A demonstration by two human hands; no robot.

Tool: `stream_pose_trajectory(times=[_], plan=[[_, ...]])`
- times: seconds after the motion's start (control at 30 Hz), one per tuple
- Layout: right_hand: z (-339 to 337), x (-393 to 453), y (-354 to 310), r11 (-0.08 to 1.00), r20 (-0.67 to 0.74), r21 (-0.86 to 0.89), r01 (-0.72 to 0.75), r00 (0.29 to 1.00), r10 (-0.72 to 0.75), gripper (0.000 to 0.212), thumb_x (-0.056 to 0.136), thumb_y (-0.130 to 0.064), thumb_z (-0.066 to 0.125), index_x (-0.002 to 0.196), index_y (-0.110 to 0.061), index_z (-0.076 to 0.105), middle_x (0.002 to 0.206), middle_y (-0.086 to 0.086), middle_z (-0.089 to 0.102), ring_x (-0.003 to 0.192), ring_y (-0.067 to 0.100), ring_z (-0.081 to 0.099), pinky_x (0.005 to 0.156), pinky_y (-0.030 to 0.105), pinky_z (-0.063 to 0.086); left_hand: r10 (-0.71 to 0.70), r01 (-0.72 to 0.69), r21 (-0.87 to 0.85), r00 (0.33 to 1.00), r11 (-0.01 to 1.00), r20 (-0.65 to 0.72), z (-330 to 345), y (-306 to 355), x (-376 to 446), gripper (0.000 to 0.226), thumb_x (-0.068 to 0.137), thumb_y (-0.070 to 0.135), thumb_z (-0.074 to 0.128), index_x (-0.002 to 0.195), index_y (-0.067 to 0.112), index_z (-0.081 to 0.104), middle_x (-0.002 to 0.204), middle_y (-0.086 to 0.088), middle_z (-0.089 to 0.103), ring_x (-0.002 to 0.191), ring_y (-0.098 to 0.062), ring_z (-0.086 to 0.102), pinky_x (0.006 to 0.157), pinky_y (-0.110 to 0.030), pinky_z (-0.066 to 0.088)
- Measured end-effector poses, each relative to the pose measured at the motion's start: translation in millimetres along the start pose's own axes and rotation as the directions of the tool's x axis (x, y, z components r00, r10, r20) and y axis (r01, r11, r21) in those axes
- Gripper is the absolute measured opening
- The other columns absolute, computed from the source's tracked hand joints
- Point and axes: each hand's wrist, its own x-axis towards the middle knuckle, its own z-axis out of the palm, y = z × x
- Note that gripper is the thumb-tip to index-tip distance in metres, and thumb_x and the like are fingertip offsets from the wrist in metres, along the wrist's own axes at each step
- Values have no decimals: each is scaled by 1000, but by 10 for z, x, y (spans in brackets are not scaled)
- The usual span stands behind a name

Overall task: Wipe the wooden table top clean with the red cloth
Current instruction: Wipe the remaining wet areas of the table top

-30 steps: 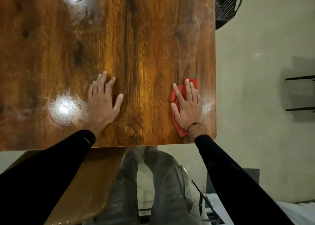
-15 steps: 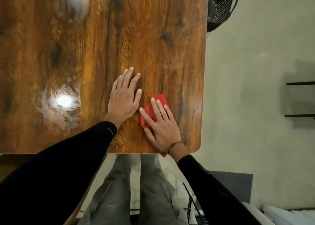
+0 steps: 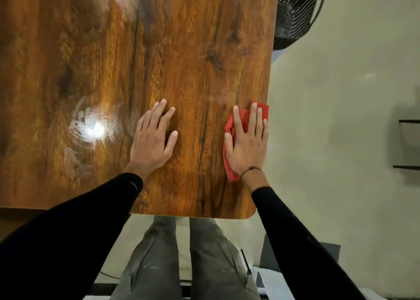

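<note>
My right grip [image 3: 246, 147] flat, fingers spread, pressing red cloth [image 3: 229, 168] at bench [image 3: 181, 49] right edge; left grip [image 3: 152, 143] flat, spread on bench.

My left hand [image 3: 152, 142] lies flat, palm down, fingers straight and slightly spread, thumb angled out to the right. My right hand [image 3: 247, 144] is flat too, fingers straight and fanned forward, a thin dark band at the wrist. Both arms reach forward in black sleeves, hands well apart.
</note>
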Motion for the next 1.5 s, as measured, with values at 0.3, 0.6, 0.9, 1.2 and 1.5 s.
stream_pose_trajectory(times=[0.3,0.6,0.9,1.2,1.5], plan=[[-24,368,-509,916,51,51,399,915,-401,73,117,-49,38,182,-25,16,189,21,1,176,37,4,141,57,14,-69,69,7,995,998,-74,40,-31,5,77,109,53,49,174,16,28,186,-6,9,173,-22,6,138,-48,12],[4,98,137,892,107,-8,452,887,-448,77,113,-68,28,182,-36,17,191,7,-1,177,30,3,140,66,5,-225,232,47,967,972,-124,119,-84,22,99,99,67,54,176,13,22,186,-10,11,173,-27,7,139,-55,8],[-127,1448,-168,992,13,-20,122,992,-122,75,114,-59,35,182,-32,17,189,15,7,176,36,7,141,63,10,-211,216,51,973,975,-91,160,-126,34,102,99,70,53,176,11,21,186,-11,8,173,-29,5,139,-57,6],[-165,1263,-759,878,109,-11,478,873,-475,77,115,-55,40,183,-29,14,190,14,0,177,33,1,139,64,12,-245,236,-75,958,969,-148,-123,-175,442,81,97,70,55,154,13,50,157,-15,50,142,-37,51,118,-53,36],[-87,962,-153,981,84,-4,194,977,-193,77,113,-58,35,182,-36,10,191,6,-4,177,29,-2,141,61,8,-235,244,50,962,968,-142,-208,-881,1241,102,99,82,46,175,21,17,185,-11,9,172,-29,9,139,-54,8]])
